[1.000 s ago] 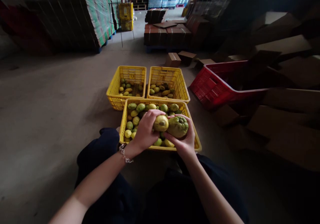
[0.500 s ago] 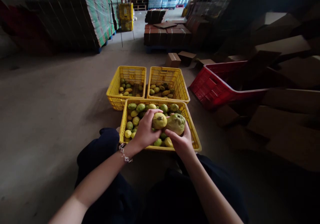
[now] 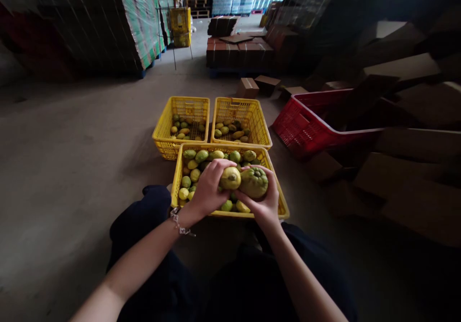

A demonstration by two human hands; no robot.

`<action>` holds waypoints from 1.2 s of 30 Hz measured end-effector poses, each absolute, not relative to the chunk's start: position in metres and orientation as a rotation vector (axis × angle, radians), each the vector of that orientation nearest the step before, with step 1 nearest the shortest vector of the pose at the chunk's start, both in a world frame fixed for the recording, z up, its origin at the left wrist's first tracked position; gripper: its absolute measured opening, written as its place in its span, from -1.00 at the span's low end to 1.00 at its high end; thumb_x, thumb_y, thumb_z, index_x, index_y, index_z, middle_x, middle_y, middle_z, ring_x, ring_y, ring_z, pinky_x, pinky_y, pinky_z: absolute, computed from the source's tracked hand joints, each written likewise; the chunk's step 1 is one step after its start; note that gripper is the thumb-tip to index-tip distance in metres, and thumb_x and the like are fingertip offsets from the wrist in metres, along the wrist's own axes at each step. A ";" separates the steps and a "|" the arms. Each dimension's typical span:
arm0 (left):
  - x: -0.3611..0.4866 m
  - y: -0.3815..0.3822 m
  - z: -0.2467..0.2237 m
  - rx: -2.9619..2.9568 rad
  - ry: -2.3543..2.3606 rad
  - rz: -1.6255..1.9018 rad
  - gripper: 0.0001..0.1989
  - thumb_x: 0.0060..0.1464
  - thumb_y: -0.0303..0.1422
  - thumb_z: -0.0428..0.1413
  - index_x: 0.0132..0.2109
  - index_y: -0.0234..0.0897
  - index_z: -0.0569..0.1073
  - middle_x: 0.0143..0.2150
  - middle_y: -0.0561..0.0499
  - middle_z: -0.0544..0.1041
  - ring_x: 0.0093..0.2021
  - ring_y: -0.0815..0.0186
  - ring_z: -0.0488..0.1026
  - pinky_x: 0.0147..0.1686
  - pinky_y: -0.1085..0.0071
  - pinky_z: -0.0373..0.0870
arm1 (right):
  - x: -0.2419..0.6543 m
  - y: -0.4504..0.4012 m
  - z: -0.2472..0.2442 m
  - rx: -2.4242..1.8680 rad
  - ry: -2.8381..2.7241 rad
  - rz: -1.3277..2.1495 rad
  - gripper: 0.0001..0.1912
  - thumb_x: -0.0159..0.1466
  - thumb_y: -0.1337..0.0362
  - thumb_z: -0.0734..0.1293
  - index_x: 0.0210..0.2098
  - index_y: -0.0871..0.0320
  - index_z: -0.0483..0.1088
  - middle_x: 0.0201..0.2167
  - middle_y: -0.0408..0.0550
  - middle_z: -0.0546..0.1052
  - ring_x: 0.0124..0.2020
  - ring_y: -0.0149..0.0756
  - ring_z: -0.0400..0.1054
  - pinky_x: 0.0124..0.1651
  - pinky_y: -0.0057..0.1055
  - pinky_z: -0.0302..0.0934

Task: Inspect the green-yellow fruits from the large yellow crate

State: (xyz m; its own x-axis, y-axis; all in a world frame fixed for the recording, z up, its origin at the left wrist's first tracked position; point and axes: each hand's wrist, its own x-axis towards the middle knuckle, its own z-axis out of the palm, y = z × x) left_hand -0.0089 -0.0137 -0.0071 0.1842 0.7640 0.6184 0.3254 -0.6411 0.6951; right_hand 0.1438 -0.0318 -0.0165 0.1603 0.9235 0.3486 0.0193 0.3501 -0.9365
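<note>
Over the front yellow crate, my left hand is closed round a yellow lemon, its blunt tip facing me. My right hand grips a larger green, ribbed lemon with a lumpy end. The two fruits are side by side, close together at the same height. Beneath them the crate holds many green and yellow lemons, partly hidden by my hands. A chain bracelet hangs on my left wrist.
Behind stand two yellow crates, left and right, each with several fruits at the bottom. A red crate lies tilted at right among cardboard boxes. Further back are a small carton, stacked flat cardboard and a wrapped pallet load.
The green lemon has turned in my right hand, so its ribbed end faces me more. My right fingers have shifted over its top. The yellow lemon stays in my left hand, barely moved.
</note>
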 end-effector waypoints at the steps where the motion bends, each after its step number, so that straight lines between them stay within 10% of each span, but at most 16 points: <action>1: -0.009 -0.014 -0.006 2.094 0.991 1.468 -0.51 -0.05 -0.62 0.11 0.04 -0.17 0.32 -0.02 -0.05 0.47 0.03 0.16 0.43 0.07 0.18 0.38 | 0.144 -0.033 -0.015 -0.991 -1.293 0.733 -0.37 -0.09 0.33 0.59 -0.05 -0.01 0.37 -0.11 -0.12 0.53 -0.06 -0.14 0.44 0.11 -0.13 0.31; 10: -0.012 -0.015 -0.006 2.185 0.829 1.553 -0.53 0.03 -0.54 0.11 0.09 -0.12 0.30 0.01 -0.06 0.45 0.05 0.17 0.42 0.06 0.18 0.39 | 0.142 -0.039 -0.010 -0.872 -1.384 0.466 -0.38 -0.08 0.36 0.55 -0.05 -0.03 0.35 -0.11 -0.09 0.51 -0.09 -0.08 0.46 0.08 -0.04 0.33; 16: -0.010 -0.018 -0.004 2.007 0.916 1.490 -0.42 -0.14 -0.41 0.27 0.06 -0.17 0.27 -0.01 -0.08 0.39 0.01 0.12 0.42 0.02 0.16 0.40 | 0.148 -0.038 -0.011 -0.941 -1.159 0.897 -0.40 0.01 0.23 0.50 0.02 -0.04 0.28 -0.15 -0.12 0.55 -0.11 -0.12 0.49 -0.03 -0.17 0.39; 23: -0.003 -0.023 0.006 1.324 0.921 1.182 -0.46 -0.14 -0.28 0.32 -0.03 -0.18 0.28 -0.17 0.00 0.48 -0.31 0.29 0.49 -0.33 0.37 0.48 | 0.144 -0.032 -0.001 -0.928 -0.749 1.370 -0.68 0.06 0.10 0.39 -0.20 0.02 0.35 -0.33 -0.10 0.59 -0.31 -0.12 0.54 -0.68 -0.46 0.18; 27: 0.003 -0.018 0.007 0.797 0.851 1.108 -0.64 -0.05 -0.12 0.21 -0.21 -0.20 0.28 -0.40 0.07 0.48 -0.61 0.38 0.40 -0.65 0.46 0.34 | 0.142 -0.025 -0.003 -0.926 -0.609 1.518 -0.72 0.11 -0.01 0.35 -0.35 0.05 0.38 -0.43 -0.08 0.58 -0.46 -0.18 0.50 -0.73 -0.46 0.12; 36: 0.004 -0.014 0.004 -0.103 0.829 1.072 -0.75 0.08 -0.21 0.05 -0.30 -0.34 0.43 -0.45 -0.08 0.49 -0.52 0.34 0.43 -0.56 0.49 0.44 | 0.149 -0.015 -0.020 -0.863 -0.324 1.829 -0.67 0.10 -0.03 0.38 -0.34 0.10 0.42 -0.51 -0.04 0.59 -0.60 -0.24 0.41 -0.69 -0.41 0.20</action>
